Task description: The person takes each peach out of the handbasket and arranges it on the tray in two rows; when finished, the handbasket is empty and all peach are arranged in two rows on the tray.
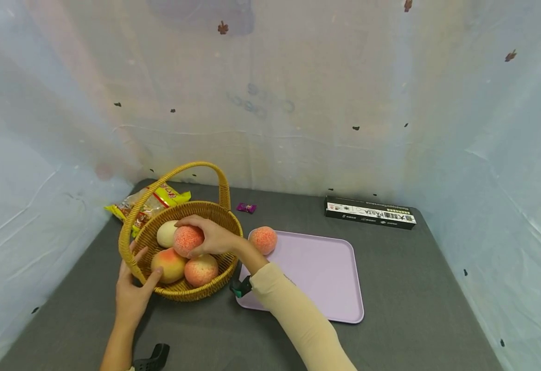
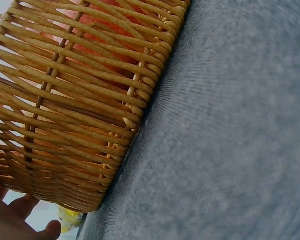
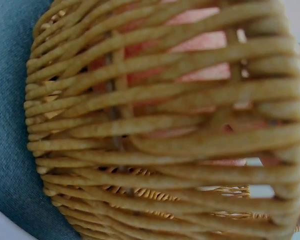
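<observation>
A yellow wicker basket (image 1: 178, 293) with a tall handle holds several peaches on the left of the table. Inside it, my right hand (image 1: 215, 236) grips a pink speckled peach (image 1: 188, 240) above the others. Below that fruit lie a yellow-orange peach (image 1: 169, 265) and a paler pink peach (image 1: 201, 270), with a cream-coloured fruit (image 1: 166, 234) behind. My left hand (image 1: 133, 293) holds the basket's near-left rim, thumb on the inner side and fingers outside. In the left wrist view, its fingers (image 2: 25, 205) show beside the weave. Wickerwork mostly hides the right hand in the right wrist view.
A lilac tray (image 1: 319, 273) lies right of the basket, with another pink peach (image 1: 263, 240) at its far-left corner. Behind are a yellow snack bag (image 1: 168, 196), a small purple-wrapped candy (image 1: 246, 207) and a black pasta box (image 1: 370, 212).
</observation>
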### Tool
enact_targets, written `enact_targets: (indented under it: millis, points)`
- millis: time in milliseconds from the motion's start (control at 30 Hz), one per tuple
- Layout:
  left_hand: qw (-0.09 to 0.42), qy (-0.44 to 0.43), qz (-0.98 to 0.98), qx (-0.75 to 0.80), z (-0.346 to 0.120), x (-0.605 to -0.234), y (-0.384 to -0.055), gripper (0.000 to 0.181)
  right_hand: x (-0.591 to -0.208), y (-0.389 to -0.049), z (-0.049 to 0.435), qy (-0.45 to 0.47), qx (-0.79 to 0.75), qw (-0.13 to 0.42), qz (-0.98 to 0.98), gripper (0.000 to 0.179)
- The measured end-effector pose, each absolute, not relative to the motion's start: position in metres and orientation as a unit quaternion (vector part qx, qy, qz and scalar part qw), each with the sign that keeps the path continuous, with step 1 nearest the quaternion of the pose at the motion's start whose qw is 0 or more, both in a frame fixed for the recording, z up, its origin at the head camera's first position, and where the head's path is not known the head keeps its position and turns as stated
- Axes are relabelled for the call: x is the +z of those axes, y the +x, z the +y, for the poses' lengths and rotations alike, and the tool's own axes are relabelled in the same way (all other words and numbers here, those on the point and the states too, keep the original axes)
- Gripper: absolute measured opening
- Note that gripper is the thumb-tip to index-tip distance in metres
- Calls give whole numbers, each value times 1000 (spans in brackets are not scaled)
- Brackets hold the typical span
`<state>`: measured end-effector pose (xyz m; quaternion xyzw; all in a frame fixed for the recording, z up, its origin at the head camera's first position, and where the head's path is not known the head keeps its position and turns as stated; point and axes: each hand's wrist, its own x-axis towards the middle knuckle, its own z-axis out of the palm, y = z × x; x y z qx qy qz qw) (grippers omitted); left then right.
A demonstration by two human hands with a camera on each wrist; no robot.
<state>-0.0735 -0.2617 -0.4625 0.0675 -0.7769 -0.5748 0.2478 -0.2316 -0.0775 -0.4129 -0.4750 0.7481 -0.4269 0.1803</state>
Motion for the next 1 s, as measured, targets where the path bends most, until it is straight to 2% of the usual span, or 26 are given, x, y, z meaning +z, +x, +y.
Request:
enact_targets:
  millis: [367, 567, 1000]
  points:
    - [259, 52, -774, -575, -266, -473, -78, 56, -409, -238, -46, -423, -501, 153, 739, 70]
    - [249, 75, -777, -572, -278, -494, -87, 58, -405, -243, -12, -379, -531, 163, 740, 73]
    - [247, 84, -781, -567, -280, -497, -89, 58, -413, -257, 68, -316, -572, 129, 746, 71]
